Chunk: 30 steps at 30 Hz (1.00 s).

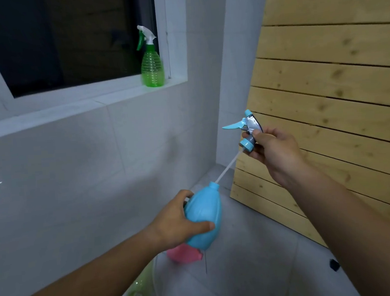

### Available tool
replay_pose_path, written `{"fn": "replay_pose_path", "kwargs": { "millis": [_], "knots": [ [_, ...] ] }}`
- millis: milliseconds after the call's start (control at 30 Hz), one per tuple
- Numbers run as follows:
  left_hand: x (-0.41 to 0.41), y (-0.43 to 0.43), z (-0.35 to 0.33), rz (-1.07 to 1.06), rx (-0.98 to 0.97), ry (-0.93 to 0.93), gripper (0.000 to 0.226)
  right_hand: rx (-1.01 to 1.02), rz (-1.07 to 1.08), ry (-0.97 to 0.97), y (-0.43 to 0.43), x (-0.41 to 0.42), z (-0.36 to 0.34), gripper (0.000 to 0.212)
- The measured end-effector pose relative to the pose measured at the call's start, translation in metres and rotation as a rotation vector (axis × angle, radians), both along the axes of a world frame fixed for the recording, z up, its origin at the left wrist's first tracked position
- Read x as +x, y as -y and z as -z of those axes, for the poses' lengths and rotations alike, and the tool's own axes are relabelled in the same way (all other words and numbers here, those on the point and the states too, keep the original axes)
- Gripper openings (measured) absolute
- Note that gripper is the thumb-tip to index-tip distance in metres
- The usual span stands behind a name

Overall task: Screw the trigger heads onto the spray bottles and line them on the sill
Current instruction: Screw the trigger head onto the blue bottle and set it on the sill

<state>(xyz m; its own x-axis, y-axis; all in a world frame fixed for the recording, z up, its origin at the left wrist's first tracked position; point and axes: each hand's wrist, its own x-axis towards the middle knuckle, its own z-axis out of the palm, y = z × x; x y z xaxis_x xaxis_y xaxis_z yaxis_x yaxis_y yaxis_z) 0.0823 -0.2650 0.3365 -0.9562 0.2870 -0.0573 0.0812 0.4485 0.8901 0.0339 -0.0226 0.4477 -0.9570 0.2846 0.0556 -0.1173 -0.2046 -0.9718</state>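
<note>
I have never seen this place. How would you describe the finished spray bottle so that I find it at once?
Look at the dark window in the white tiled wall, then at its white sill. At the right end of the sill, beside the frame, stands the green spray bottle, upright. Unlike the blue bottle in the left hand, it already wears its trigger head, white with a green lever.

Blue bottle (203,219), blue-and-silver trigger head (248,129), green ribbed bottle (152,68), pink bottle (185,253), pale knotty wooden slats (334,66).
</note>
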Motion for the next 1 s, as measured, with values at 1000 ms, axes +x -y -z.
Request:
{"fn": "replay_pose_path", "kwargs": {
  "millis": [1000],
  "knots": [
    [0.004,0.000,-0.034,0.087,0.237,0.160,0.062,0.245,-0.617,0.071,0.011,0.014,0.038,0.042]
  ]
}}
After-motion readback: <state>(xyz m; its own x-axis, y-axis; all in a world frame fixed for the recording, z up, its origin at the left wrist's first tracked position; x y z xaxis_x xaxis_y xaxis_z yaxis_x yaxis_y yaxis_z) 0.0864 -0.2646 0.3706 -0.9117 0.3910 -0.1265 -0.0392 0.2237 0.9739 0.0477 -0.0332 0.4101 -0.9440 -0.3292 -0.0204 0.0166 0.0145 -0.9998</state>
